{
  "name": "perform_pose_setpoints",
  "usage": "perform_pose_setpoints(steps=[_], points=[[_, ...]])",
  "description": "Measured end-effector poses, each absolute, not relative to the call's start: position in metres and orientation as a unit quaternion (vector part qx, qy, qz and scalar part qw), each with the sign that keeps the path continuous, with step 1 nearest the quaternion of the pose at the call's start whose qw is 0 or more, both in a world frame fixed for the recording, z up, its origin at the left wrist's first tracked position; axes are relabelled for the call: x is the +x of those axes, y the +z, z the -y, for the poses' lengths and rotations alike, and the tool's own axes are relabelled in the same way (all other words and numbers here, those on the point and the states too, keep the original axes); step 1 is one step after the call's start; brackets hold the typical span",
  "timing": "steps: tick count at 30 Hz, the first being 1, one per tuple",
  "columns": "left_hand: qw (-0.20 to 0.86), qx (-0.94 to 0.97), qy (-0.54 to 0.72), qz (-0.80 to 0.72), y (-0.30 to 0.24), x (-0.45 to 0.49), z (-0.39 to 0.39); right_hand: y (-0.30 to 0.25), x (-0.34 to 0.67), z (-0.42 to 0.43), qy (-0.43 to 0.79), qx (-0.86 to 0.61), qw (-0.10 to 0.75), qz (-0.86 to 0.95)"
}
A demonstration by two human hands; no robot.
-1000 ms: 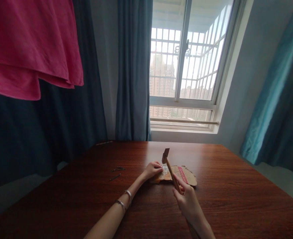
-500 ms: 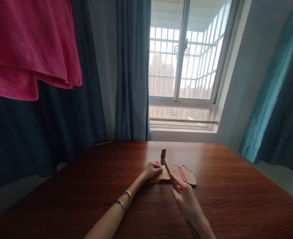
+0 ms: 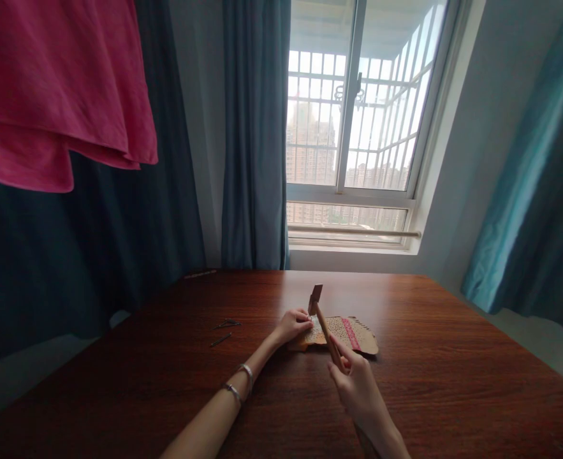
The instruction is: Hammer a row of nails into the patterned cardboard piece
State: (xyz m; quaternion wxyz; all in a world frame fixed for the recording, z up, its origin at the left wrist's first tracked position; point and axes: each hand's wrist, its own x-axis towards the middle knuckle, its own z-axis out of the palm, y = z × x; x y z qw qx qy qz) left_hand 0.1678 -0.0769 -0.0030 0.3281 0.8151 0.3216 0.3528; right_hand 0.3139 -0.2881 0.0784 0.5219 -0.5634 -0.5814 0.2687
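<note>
The step in hand looks like hammering on a tan, dotted, pink-banded flat panel (image 3: 341, 330) lying on the reddish-brown wooden counter (image 3: 166, 382); the next tap seems to call for careful aim. The right hand's (image 3: 358, 379) grip wraps closed around a wooden-handled hammer (image 3: 328, 336), its head near the left hand's (image 3: 294, 326) fingertips, which rest at the panel's left end; how closed that grip is, and on what, I cannot tell.

Cloth (image 3: 65, 89) at ten o'clock cut off by edges, cardboard (image 3: 342, 329) at five o'clock partly behind hammer (image 3: 324, 325) and left hand (image 3: 294, 326), pinched object (image 3: 310, 317) too small to tell
</note>
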Motion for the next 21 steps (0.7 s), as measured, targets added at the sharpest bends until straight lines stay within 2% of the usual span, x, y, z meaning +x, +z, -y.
perform_pose_setpoints(steps=[5, 11, 21], points=[[0.326, 0.812, 0.355, -0.328, -0.0052, 0.1691, 0.0764, 0.085, 0.3123, 0.2858, 0.254, -0.554, 0.533, 0.587], [0.32, 0.816, 0.349, -0.332, -0.0061, 0.1692, 0.0755, 0.0808, 0.3133, 0.2866, 0.265, -0.567, 0.497, 0.601], [0.318, 0.813, 0.355, -0.333, -0.0064, 0.1698, 0.0753, 0.0792, 0.3092, 0.2872, 0.281, -0.555, 0.519, 0.586]])
